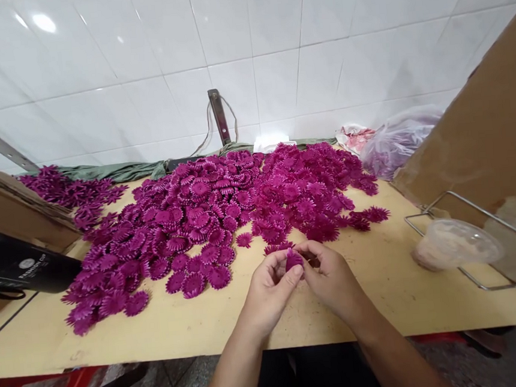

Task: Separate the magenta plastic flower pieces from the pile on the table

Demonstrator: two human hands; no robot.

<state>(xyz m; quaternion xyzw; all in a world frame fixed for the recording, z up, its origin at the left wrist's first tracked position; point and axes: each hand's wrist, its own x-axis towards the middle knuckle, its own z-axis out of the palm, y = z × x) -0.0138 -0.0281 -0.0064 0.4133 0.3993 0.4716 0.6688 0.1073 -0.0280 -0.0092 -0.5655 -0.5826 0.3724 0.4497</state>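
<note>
Between my two hands, just above the front of the table, is a small magenta artificial flower piece (293, 259), pinched and partly hidden by fingers. My left hand (266, 289) grips it with thumb and fingertips. My right hand (331, 274) holds its other side, with thumb and index finger closed together. Beyond the hands lies a large heap of magenta flower pieces (198, 189), round with fringed edges. A second pile of looser flower pieces (291, 190) spreads to the right, right behind my fingers.
The pale yellow tabletop (252, 329) ends at my body. A black cup (29, 261) lies tilted at the left beside a cardboard box (19, 208). At the right stand a clear plastic tub (458, 242), a wire rack (490, 215) and a large cardboard sheet (482, 125). A plastic bag (402, 139) sits behind.
</note>
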